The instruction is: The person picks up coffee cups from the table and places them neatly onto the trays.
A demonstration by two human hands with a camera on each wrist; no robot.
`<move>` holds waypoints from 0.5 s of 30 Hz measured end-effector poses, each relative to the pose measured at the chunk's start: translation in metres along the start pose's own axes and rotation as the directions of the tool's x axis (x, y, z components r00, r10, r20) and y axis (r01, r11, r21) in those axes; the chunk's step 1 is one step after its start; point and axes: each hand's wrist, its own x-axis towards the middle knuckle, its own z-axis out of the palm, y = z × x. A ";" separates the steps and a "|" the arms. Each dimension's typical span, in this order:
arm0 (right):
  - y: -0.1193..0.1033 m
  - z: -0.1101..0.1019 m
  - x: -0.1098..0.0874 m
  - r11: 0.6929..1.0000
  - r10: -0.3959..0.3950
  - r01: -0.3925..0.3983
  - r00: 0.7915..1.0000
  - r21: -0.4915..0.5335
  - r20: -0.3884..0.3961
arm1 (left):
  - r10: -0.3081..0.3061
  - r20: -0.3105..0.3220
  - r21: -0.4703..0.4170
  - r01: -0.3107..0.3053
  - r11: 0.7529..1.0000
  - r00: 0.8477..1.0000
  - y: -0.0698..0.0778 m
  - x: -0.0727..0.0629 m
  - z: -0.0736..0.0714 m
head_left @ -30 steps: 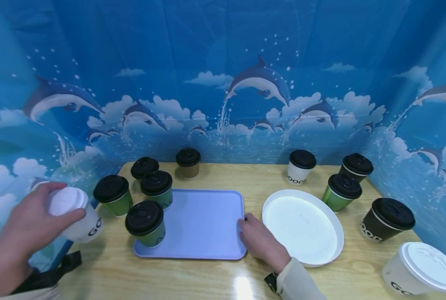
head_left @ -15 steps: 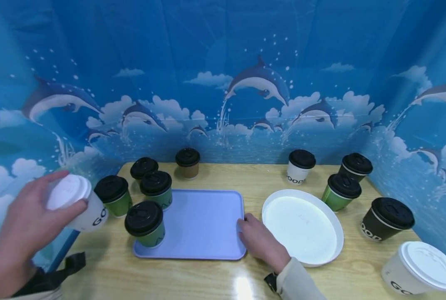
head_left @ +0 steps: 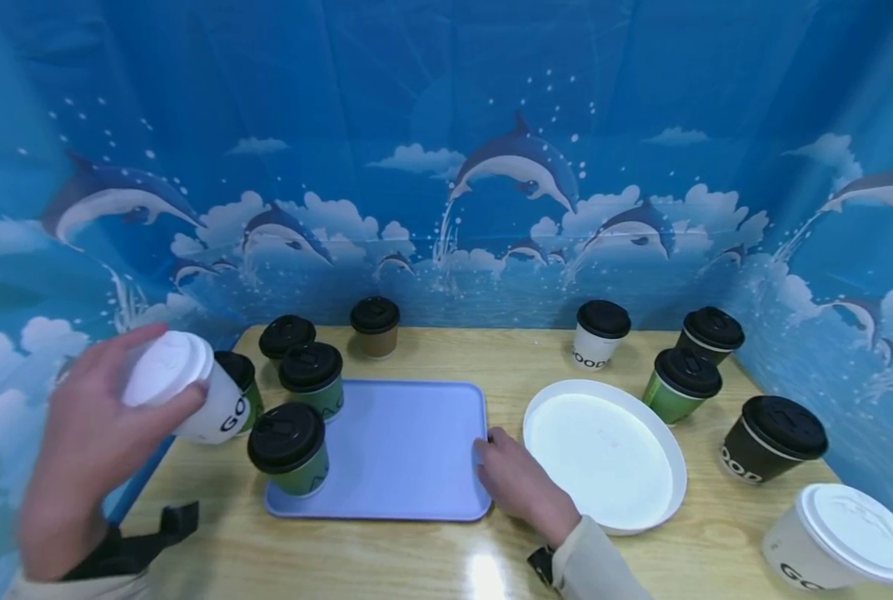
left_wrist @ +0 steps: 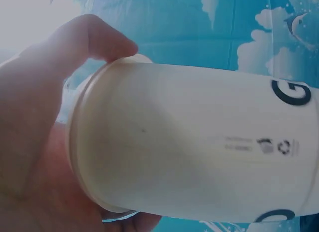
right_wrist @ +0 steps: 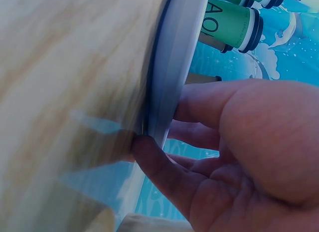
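Observation:
My left hand [head_left: 90, 425] grips a white paper coffee cup [head_left: 210, 408] by its white lid, holding it in the air at the left, tilted. In the left wrist view the cup [left_wrist: 189, 142] lies sideways across the frame, with thumb and fingers around the lid end. On the purple tray [head_left: 409, 450], two green cups with black lids stand at the left: a front one [head_left: 296, 467] and a back one [head_left: 315, 379]. My right hand [head_left: 517, 475] pinches the tray's right rim, seen closely in the right wrist view, where the thumb and fingers meet the rim [right_wrist: 172, 67].
Partly behind the held cup stands a green cup [head_left: 247, 383]. A dark-lidded cup [head_left: 287, 333] and a brown cup [head_left: 376, 337] are farther back. Right of the tray lie a round white tray [head_left: 604, 450] and several lidded cups, including a large white one [head_left: 829, 542].
My left hand has carried the white cup to the right and up, so it now partly covers the green cup behind it. The right hand and the tray have stayed in place.

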 end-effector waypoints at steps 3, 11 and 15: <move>0.000 0.000 -0.001 1.000 -0.002 0.002 1.000 0.000 -0.004 | 0.012 -0.027 -0.028 -0.013 1.000 1.000 0.004 0.000 0.003; -0.001 0.000 -0.002 1.000 -0.025 0.025 0.999 -0.003 -0.022 | 0.044 -0.021 -0.085 -0.046 0.995 0.999 0.011 0.001 0.006; -0.001 0.000 -0.001 1.000 -0.018 0.018 1.000 0.000 -0.018 | 0.067 -0.008 -0.085 -0.067 0.994 0.998 0.013 0.001 0.008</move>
